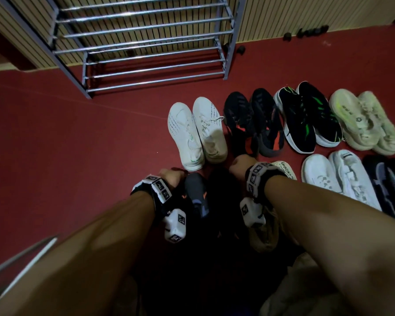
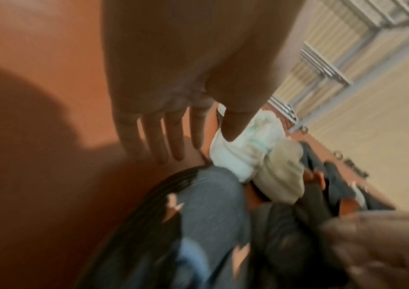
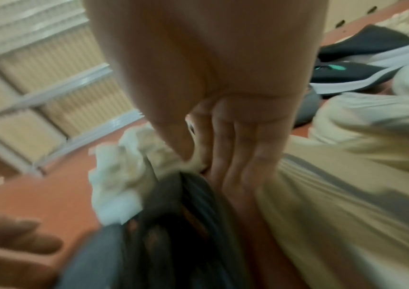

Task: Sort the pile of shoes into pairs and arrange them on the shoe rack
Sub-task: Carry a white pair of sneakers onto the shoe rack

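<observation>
Two dark grey and black shoes with orange marks [image 1: 197, 195] lie side by side on the red floor just in front of me. My left hand [image 1: 170, 177] hovers at their left side, fingers straight and spread [image 2: 198, 144], holding nothing. My right hand [image 1: 238, 166] reaches down at their right side. Its straight fingers [image 3: 225, 156] slide between the black shoe [image 3: 173, 205] and a beige shoe [image 3: 346, 176]. The metal shoe rack [image 1: 146, 42] stands against the wall ahead with bare shelves.
Pairs stand in a row on the floor: white [image 1: 196, 131], black with orange [image 1: 253, 124], black with green [image 1: 306, 115], pale cream [image 1: 365, 122]. Nearer right are a white pair [image 1: 338, 176] and a dark pair [image 1: 388, 185]. A beige shoe [image 1: 263, 236] lies under my right wrist.
</observation>
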{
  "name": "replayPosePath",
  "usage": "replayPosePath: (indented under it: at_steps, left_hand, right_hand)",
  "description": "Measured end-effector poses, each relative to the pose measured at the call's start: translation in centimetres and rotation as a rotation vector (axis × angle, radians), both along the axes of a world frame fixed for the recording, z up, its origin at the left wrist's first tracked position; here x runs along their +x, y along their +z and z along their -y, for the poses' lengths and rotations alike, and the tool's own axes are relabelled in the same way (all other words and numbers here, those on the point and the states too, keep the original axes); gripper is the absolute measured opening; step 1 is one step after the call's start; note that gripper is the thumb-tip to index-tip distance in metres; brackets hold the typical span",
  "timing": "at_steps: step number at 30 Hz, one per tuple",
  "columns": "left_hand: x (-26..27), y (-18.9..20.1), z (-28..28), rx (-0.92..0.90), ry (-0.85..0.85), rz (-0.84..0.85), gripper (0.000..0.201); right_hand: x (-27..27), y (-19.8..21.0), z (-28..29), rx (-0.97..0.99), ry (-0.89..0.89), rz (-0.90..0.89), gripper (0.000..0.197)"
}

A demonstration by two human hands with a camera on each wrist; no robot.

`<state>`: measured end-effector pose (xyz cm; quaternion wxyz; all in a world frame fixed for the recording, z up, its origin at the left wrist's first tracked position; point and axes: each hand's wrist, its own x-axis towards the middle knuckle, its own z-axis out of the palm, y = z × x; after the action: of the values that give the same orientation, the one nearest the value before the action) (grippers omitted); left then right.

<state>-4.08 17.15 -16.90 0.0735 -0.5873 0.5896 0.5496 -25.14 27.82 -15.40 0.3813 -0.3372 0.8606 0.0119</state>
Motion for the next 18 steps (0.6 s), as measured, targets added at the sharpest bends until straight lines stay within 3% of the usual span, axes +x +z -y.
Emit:
replayPosePath:
  at_steps: [4,8,14,18]
  left_hand:
    - [-1.4,0.0,1.3,0.001,0.233,-0.013,0.039]
    - [-2.9,-0.4,1.8,0.012,0.234,-0.067,0.032]
    - [-5.1,-0.9,2.4,0.008,0.313,-0.059,0.044]
    - [-5.3,-1.0,2.6,0.070,0.265,-0.083,0.043]
  right_hand:
    - [-0.9,0.6,2.7,-0.160,-0.149,0.018,0.031]
    - [-0.5,0.3,4.8,-0.179,-0.248,0.112,0.044]
    - [0.2,-1.3,5.6,-0.239,-0.472,0.290,0.057]
    - [0.0,-1.4,5.6,-0.251,-0.531,0.295,0.057]
